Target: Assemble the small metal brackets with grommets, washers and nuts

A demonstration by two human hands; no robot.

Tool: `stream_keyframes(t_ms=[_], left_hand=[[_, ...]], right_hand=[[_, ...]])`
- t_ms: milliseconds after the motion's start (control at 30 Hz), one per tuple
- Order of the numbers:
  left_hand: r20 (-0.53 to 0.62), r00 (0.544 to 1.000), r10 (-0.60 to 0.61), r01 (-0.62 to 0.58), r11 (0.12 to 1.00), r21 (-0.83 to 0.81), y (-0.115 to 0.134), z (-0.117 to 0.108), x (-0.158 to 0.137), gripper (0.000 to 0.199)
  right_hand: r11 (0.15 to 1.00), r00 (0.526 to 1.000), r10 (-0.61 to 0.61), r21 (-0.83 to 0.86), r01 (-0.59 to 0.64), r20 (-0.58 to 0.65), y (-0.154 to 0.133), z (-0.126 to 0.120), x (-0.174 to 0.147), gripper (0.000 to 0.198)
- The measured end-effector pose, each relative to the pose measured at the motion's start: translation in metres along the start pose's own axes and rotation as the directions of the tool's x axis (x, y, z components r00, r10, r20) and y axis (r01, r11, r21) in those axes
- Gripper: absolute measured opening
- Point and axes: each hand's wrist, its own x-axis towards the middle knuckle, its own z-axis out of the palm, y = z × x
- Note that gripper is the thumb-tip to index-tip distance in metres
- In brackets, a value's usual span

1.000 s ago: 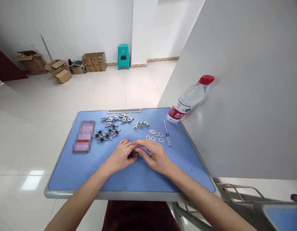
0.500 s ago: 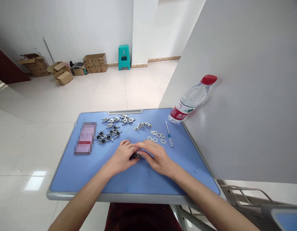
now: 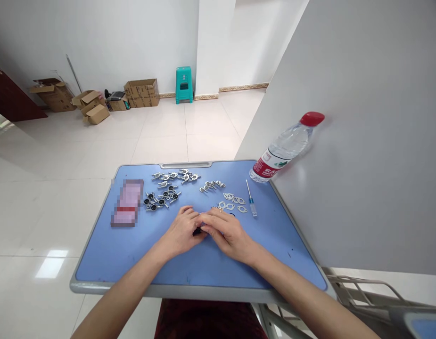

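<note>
My left hand (image 3: 181, 230) is closed around a small black and metal part (image 3: 197, 231) above the middle of the table. My right hand (image 3: 229, 234) meets it from the other side, fingers bent and thumb pressed in at the same part. Most of the part is covered by the fingers, so its exact kind cannot be made out. Beyond the right hand lie several flat oval metal plates (image 3: 241, 209) with holes. Small metal pieces with black round centres (image 3: 161, 202) are grouped past the left hand.
Forked metal pieces (image 3: 163, 184) and curved metal pieces (image 3: 212, 186) lie toward the table's far side. A screwdriver (image 3: 252, 207) and a water bottle (image 3: 283, 150) are on the right, beside a grey panel (image 3: 373, 155). A blurred pinkish rectangle (image 3: 128, 202) is at left on the blue table (image 3: 108, 259).
The hands stay together at the same spot. Less shiny metal shows between them now, and a dark part is visible instead. The view has shifted slightly.
</note>
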Motion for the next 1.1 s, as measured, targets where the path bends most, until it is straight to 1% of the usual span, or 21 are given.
stream_keyframes(t_ms=[233,667,733,800,867,900,933,1000,1033,1067,1100], left_hand=[[-0.007,1.000,0.019,-0.019,1.000,-0.024,0.000,0.003,-0.001,0.012],[0.001,1.000,-0.009,0.009,1.000,0.014,0.002,0.001,-0.001,0.011],[-0.002,1.000,-0.004,0.004,1.000,0.029,0.003,0.001,-0.001,0.010],[0.000,1.000,0.009,-0.008,0.999,0.052,0.004,0.000,-0.001,0.009],[0.004,1.000,0.016,-0.017,0.998,0.064,0.005,-0.002,-0.001,0.009],[0.003,1.000,0.016,-0.016,0.998,0.066,0.005,-0.004,-0.001,0.009],[-0.002,1.000,0.009,-0.009,0.998,0.065,0.004,-0.006,-0.001,0.010],[-0.049,0.999,-0.014,0.018,0.997,0.077,0.001,-0.011,0.000,0.009],[-0.095,0.995,-0.029,0.038,0.995,0.093,-0.001,-0.014,0.001,0.008],[-0.131,0.990,-0.046,0.061,0.991,0.117,-0.004,-0.017,0.003,0.008],[-0.165,0.984,-0.066,0.091,0.984,0.153,-0.007,-0.019,0.004,0.008]], right_hand=[[0.999,0.998,0.025,-0.033,-0.027,-0.057,0.002,0.002,-0.003,0.018],[0.998,0.995,0.036,-0.040,-0.040,-0.090,0.000,0.004,-0.003,0.020],[0.999,0.994,0.043,-0.027,-0.047,-0.105,0.000,0.004,-0.004,0.020],[0.995,0.986,0.093,0.032,-0.090,-0.140,0.002,0.004,-0.005,0.018],[0.970,0.957,0.214,0.162,-0.183,-0.198,0.005,0.002,-0.007,0.015],[0.940,0.926,0.294,0.249,-0.235,-0.236,0.007,0.001,-0.007,0.015],[0.900,0.884,0.375,0.339,-0.275,-0.279,0.010,-0.001,-0.007,0.016],[0.827,0.775,0.500,0.477,-0.296,-0.386,0.015,-0.004,-0.006,0.016],[0.802,0.724,0.541,0.522,-0.289,-0.429,0.017,-0.006,-0.005,0.017],[0.785,0.682,0.567,0.553,-0.279,-0.461,0.019,-0.008,-0.004,0.017],[0.773,0.655,0.585,0.574,-0.270,-0.479,0.020,-0.009,-0.003,0.018]])
